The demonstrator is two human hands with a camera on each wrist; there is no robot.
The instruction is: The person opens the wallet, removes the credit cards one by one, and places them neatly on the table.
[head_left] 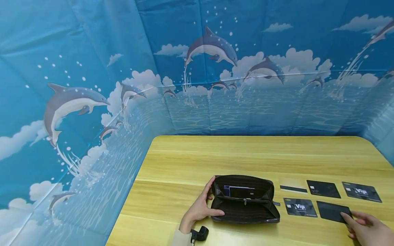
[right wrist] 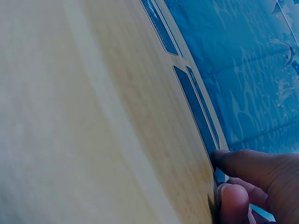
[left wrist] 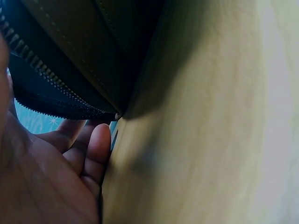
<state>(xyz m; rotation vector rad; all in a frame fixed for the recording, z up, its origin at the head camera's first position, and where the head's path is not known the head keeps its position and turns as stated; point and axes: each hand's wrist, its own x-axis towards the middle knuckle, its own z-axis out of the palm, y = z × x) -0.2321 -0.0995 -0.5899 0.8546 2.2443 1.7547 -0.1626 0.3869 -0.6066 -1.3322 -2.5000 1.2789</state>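
Note:
An unzipped black wallet (head_left: 246,208) lies spread on the table, with cards (head_left: 241,192) tucked in its inner slots. At the wallet's left end my left hand (head_left: 200,208) grips it, thumb on the near flap and fingers round the far side. The left wrist view shows the wallet's zipper teeth (left wrist: 44,70) beside the palm. To the right, my right hand (head_left: 369,227) pinches the right edge of a plain black card (head_left: 332,210); this card still appears flat on the table. In the right wrist view the fingertips meet at that card's corner.
Left of the black card lies a Vip card (head_left: 300,207). Behind them are a pale card with a dark stripe (head_left: 293,189), a black VIP card (head_left: 323,189) and another Vip card (head_left: 361,191). A dolphin-print curtain (head_left: 246,109) surrounds the wooden table (head_left: 246,153).

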